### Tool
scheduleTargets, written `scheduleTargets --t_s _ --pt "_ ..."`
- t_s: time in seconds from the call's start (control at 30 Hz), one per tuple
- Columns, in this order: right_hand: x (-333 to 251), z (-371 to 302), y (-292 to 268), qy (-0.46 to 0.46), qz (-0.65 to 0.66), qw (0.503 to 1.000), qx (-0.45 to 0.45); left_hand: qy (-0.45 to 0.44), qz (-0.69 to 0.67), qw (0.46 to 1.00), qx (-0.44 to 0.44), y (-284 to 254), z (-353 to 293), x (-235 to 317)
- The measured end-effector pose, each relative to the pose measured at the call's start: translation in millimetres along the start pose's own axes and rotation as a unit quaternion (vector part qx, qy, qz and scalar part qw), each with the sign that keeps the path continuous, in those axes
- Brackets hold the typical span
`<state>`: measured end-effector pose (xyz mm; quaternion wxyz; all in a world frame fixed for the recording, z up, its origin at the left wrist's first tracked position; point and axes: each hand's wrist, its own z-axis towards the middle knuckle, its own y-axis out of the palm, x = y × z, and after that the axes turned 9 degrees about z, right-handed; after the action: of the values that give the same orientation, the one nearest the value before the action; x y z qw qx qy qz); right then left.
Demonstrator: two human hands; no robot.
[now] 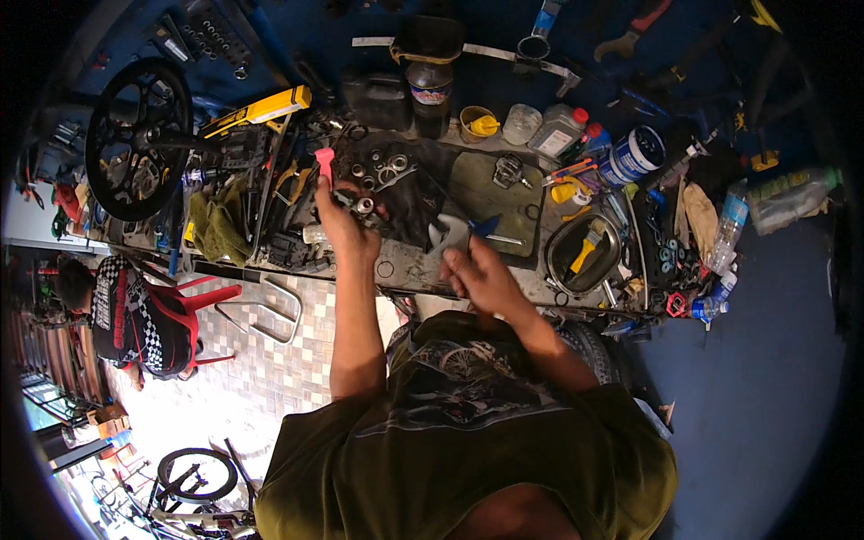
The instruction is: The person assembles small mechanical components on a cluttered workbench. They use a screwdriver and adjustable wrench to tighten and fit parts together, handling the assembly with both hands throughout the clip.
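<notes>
My left hand (349, 229) is raised over the workbench, its fingers closed round a small bright-pink tool (325, 164). The pink end sticks up past my fingertips; the rest is hidden in the hand. To the right, my right hand (483, 277) grips an adjustable wrench (450, 236) at the front edge of the bench. Its grey jaws point up and away from me. Just beyond the wrench lie a blue object (486, 225) and a slim metal wrench (507, 239). Loose metal rings (397, 163) and small parts lie beyond my left hand.
A greasy tray (466, 171) holds a metal part (508, 169). On the right, a metal basin (551, 256) holds a yellow brush (588, 247). A blue-white tub (634, 155) and bottles stand behind. At left are a chainring wheel (96, 135), a green rag (219, 225) and a seated person (144, 315).
</notes>
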<state>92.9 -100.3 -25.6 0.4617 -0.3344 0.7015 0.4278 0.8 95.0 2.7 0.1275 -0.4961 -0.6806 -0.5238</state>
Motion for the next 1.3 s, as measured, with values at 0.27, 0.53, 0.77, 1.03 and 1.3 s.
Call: scheduleTargets --t_s 0.27,0.53,0.77,1.03,1.3 --pt "23 158 -59 -0.008 -0.441 0.895 0.071 -0.025 0.089 0.992 -0.089 -68 -5 -20" --pt "34 227 -38 -0.057 -0.586 0.808 0.016 0.023 0.178 0.981 -0.075 -57 -46 -5" --pt "1 191 -14 -0.066 -0.329 0.939 -0.077 0.184 0.335 0.923 -0.052 -59 -50 14" --pt "-55 77 16 0.204 -0.025 0.969 -0.139 0.465 0.546 0.668 -0.197 -30 -60 40" --pt "-36 61 11 -0.395 -0.339 0.849 -0.091 0.267 0.524 0.766 -0.261 -22 -60 50"
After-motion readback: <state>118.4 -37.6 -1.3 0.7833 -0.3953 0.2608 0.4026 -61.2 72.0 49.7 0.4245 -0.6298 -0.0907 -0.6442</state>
